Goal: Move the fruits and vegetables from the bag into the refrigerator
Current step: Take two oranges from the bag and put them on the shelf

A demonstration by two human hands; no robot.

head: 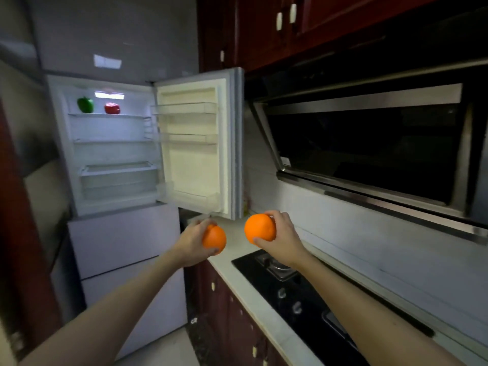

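**Two oranges in the air, fridge open ahead: watch the grip and the door corner**

The left orange [215, 240] is in the left hand [192, 243], fingers curled round it from behind. The right orange [258, 228] is in the right hand [282, 236], fingers over the top and thumb beneath, with most of the fruit exposed. Both are held up near each other without touching, above the end of the counter [237, 265] and short of the refrigerator [124, 241]. The bag is not in view.

Risks, as I judge them:

- **Grip:** The fruit is round and smooth, and with one in each hand there is no spare hand. If the right one slips, it lands on the counter or the hob [290, 286] and rolls.
- **Door:** The open door [195, 154] hangs over the counter end, its lower corner just above the gap between the hands. A right hand going straight in could clip it, so it wants to swing left first.
- **Top shelf:** A green pepper [85, 104] and a red pepper [112, 108] stand apart on the top shelf [111, 115]. An orange set down carelessly there could roll into one, or off the front. I can't tell whether the shelf has a lip.
- **Reach:** The top shelf is a high reach, where a loose hold is likeliest to fail.
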